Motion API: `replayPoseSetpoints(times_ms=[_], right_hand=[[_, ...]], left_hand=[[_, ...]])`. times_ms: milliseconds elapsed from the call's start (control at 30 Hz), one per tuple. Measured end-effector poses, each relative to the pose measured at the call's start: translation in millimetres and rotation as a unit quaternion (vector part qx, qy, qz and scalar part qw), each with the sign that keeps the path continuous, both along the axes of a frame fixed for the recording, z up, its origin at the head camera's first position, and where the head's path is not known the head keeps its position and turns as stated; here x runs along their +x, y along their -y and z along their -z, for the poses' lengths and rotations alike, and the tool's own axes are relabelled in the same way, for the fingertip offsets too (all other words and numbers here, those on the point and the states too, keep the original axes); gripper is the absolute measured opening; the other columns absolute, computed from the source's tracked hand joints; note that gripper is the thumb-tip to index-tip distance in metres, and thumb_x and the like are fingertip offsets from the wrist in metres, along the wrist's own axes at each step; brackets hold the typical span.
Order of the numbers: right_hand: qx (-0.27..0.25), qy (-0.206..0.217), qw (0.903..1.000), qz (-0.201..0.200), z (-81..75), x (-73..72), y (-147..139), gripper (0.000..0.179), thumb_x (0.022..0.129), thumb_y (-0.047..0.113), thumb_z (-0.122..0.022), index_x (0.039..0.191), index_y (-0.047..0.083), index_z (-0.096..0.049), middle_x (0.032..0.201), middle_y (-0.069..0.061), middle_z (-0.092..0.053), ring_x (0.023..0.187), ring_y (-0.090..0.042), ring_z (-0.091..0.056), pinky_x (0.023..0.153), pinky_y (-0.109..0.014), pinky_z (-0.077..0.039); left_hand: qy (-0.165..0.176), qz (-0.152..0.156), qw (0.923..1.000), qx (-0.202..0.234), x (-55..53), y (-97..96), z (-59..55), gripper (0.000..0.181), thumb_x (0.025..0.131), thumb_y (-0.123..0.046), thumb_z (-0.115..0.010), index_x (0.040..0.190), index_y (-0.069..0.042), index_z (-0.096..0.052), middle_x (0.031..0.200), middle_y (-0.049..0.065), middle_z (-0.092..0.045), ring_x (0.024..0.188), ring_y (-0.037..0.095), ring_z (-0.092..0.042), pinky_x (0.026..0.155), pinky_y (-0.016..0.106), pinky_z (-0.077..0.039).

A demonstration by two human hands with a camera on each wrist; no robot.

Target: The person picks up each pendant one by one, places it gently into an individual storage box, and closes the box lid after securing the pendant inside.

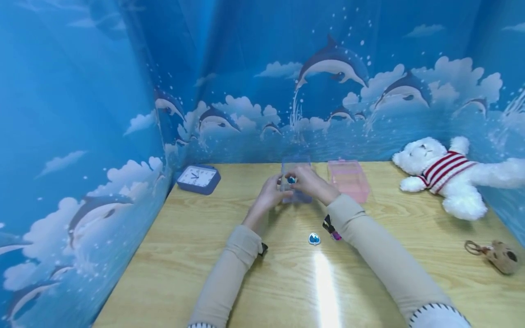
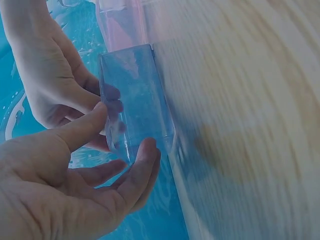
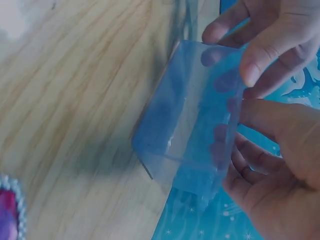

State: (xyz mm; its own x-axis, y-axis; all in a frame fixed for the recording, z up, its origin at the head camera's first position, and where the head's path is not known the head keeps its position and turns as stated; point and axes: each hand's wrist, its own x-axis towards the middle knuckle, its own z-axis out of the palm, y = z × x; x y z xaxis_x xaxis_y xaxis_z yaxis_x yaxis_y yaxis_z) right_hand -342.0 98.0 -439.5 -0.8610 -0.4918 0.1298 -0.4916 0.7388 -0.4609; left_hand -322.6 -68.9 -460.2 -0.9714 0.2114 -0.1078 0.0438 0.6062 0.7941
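Nearest of all, your two beige sleeves (image 1: 373, 241) reach forward over the wooden table (image 1: 164, 273). Off to the right lies a brown keychain (image 1: 501, 257) with a loop. Between your forearms sits a blue gem (image 1: 314, 239), pale-edged, and just beside your right cuff is a pink-purple gem (image 1: 336, 235) with a beaded rim.

Farther out, your left hand (image 1: 270, 192) grips the blue see-through box (image 2: 135, 85), thumb at the rim and fingers against its wall. Your right hand (image 1: 309, 182) is bent in at the box's open side, fingers curled, the tips showing through the plastic. A small blue piece (image 1: 291, 180) shows by its fingertips; you cannot tell from these views whether they pinch it.

Just right of the box, apart from it, is a pink see-through box (image 1: 356, 189). Well to the left stands a purple-framed clock (image 1: 198, 179); on the far right a white teddy bear (image 1: 445, 175) lies in a red-striped top. Behind everything hangs a blue dolphin curtain (image 1: 246, 50).
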Motion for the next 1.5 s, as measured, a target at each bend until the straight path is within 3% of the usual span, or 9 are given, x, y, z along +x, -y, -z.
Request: replayPoseSetpoints(times_ms=[333, 567, 700, 833, 967, 1200, 1500], right_hand=[[0.053, -0.013, 0.9985, -0.007, 6.2, -3.9, 8.0, 0.027, 0.09, 0.005, -0.081, 0.116, 0.0, -0.078, 0.116, -0.019, -0.079, 0.11, -0.035, -0.075, 0.097, -0.045, -0.064], [0.06, -0.016, 0.998, -0.013, 8.3, -4.4, 13.1, 0.022, 0.086, 0.011, -0.085, 0.106, 0.001, -0.08, 0.112, -0.018, -0.08, 0.107, -0.036, -0.076, 0.099, -0.046, -0.063], [0.068, -0.015, 0.9975, -0.004, 9.2, -4.1, 14.8, 0.02, 0.087, 0.012, -0.084, 0.102, 0.0, -0.08, 0.104, -0.018, -0.081, 0.098, -0.034, -0.076, 0.092, -0.044, -0.064], [0.074, -0.014, 0.9971, 0.004, 9.4, -3.2, 14.3, 0.02, 0.088, 0.008, -0.083, 0.105, -0.002, -0.079, 0.103, -0.018, -0.08, 0.095, -0.033, -0.076, 0.088, -0.043, -0.065], [0.07, -0.017, 0.9974, 0.003, 7.3, -2.2, 12.1, 0.025, 0.088, 0.001, -0.079, 0.113, -0.003, -0.077, 0.112, -0.021, -0.079, 0.104, -0.036, -0.075, 0.095, -0.046, -0.064], [0.013, 0.015, 0.9995, 0.024, -14.4, 9.2, -7.2, 0.038, 0.093, -0.008, -0.066, 0.131, -0.006, -0.068, 0.127, -0.027, -0.073, 0.117, -0.041, -0.071, 0.098, -0.051, -0.063], [-0.097, 0.057, 0.9934, 0.024, -40.5, 43.8, -41.0, 0.05, 0.102, 0.009, -0.068, 0.15, 0.001, -0.054, 0.144, -0.026, -0.062, 0.123, -0.04, -0.067, 0.104, -0.051, -0.06]], left_hand=[[0.009, -0.001, 1.0, 0.0, -1.5, 0.3, -0.5, 0.078, 0.098, -0.019, -0.076, 0.163, -0.006, -0.036, 0.155, 0.022, -0.053, 0.141, 0.039, -0.054, 0.114, 0.053, -0.052], [0.006, 0.0, 1.0, -0.002, -1.9, 1.6, 1.3, 0.076, 0.099, -0.02, -0.076, 0.163, -0.006, -0.037, 0.151, 0.022, -0.055, 0.136, 0.038, -0.057, 0.107, 0.052, -0.055], [0.008, -0.002, 1.0, -0.002, -0.8, 1.4, 2.2, 0.076, 0.099, -0.021, -0.075, 0.163, -0.008, -0.037, 0.151, 0.021, -0.055, 0.135, 0.037, -0.058, 0.105, 0.052, -0.056], [0.006, -0.002, 1.0, -0.005, 0.1, 0.7, 2.8, 0.076, 0.099, -0.022, -0.075, 0.163, -0.009, -0.036, 0.152, 0.02, -0.055, 0.137, 0.037, -0.056, 0.108, 0.052, -0.055], [0.003, -0.006, 1.0, -0.001, -0.1, 0.7, 2.6, 0.077, 0.098, -0.02, -0.076, 0.163, -0.008, -0.037, 0.152, 0.021, -0.055, 0.138, 0.038, -0.056, 0.11, 0.053, -0.053], [-0.007, -0.009, 0.9999, 0.012, -1.6, -1.3, 1.4, 0.076, 0.097, -0.017, -0.077, 0.161, -0.006, -0.039, 0.149, 0.022, -0.057, 0.134, 0.04, -0.058, 0.111, 0.054, -0.053], [-0.003, -0.008, 0.9998, 0.02, 1.1, -0.7, 2.4, 0.074, 0.097, -0.014, -0.076, 0.161, -0.006, -0.039, 0.146, 0.021, -0.059, 0.129, 0.038, -0.061, 0.107, 0.053, -0.056]])
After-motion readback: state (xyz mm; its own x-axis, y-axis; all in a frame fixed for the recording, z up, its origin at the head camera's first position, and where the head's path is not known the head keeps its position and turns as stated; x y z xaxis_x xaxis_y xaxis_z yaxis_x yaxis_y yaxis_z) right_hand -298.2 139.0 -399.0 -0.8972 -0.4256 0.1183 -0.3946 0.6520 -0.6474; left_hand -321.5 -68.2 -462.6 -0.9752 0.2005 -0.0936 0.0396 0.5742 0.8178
